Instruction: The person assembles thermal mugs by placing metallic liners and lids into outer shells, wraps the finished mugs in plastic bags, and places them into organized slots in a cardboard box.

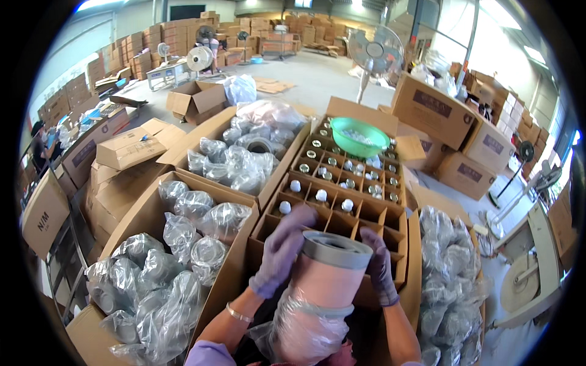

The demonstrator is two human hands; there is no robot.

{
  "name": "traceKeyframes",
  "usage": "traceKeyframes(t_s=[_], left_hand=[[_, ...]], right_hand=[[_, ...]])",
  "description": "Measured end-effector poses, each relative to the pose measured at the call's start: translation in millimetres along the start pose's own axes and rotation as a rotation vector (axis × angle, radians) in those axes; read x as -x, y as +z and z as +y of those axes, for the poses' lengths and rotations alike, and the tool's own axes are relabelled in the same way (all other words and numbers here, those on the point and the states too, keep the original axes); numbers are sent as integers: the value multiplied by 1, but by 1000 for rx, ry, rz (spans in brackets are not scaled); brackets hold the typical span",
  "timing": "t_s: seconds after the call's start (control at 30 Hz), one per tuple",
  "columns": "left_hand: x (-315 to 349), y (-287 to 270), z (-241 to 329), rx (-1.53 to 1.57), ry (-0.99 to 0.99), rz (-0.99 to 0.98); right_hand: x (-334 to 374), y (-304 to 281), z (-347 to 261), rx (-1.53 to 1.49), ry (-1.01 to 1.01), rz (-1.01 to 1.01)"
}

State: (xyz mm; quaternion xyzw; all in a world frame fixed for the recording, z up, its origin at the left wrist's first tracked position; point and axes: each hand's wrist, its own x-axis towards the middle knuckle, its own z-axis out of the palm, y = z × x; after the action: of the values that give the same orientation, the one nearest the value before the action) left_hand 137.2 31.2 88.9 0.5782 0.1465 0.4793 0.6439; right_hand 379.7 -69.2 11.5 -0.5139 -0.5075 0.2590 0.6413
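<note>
Low centre of the frame: both gloved hands are wrapped around a pink cylinder with a grey rim [326, 268]. The left hand [279, 251] is curled over its left side near the top, the right hand [378, 265] is clasped on its right side. The cylinder stands half out of a clear plastic bag [299, 326] that is bunched down around its base, so the unwrapping looks part done, with the bag not yet off.

Just above the hands sits the divided carton [342, 201]. Its far cells, toward the middle of the frame, hold small bottles with white or metal tops [320, 195], and a green bowl [359, 135] rests on the far end. The near rows of cells, closest to the hands, look empty, so I'd judge the filling a good half done.

Plenty left: the box at lower left [159, 268] and the open carton above it [235, 155] are packed with bagged items, and more bags are heaped at lower right [448, 287].
</note>
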Motion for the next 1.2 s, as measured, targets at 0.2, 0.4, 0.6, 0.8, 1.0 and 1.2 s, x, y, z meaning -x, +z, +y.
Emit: traceKeyframes(t_s=[0.2, 0.4, 0.6, 0.8, 1.0, 1.2], left_hand=[[11, -13, -10, 296, 159, -251], [-24, -19, -26, -124, 84, -356], [-40, 2, -6, -213, 4, -467], [-39, 18, -2, -554, 320, -493], [-31, -10, -30, 41, -95, -327], [-30, -5, -74, 564, -315, -262]], right_hand=[[-4, -38, 32, 629, -12, -275], [-10, 37, -67, 54, -267, -125], [-29, 24, -42, -130, -77, -224], [-9, 33, -39, -712, 181, -174], [-25, 14, -66, 94, -86, -150], [-30, 49, -101, 518, -306, -188]])
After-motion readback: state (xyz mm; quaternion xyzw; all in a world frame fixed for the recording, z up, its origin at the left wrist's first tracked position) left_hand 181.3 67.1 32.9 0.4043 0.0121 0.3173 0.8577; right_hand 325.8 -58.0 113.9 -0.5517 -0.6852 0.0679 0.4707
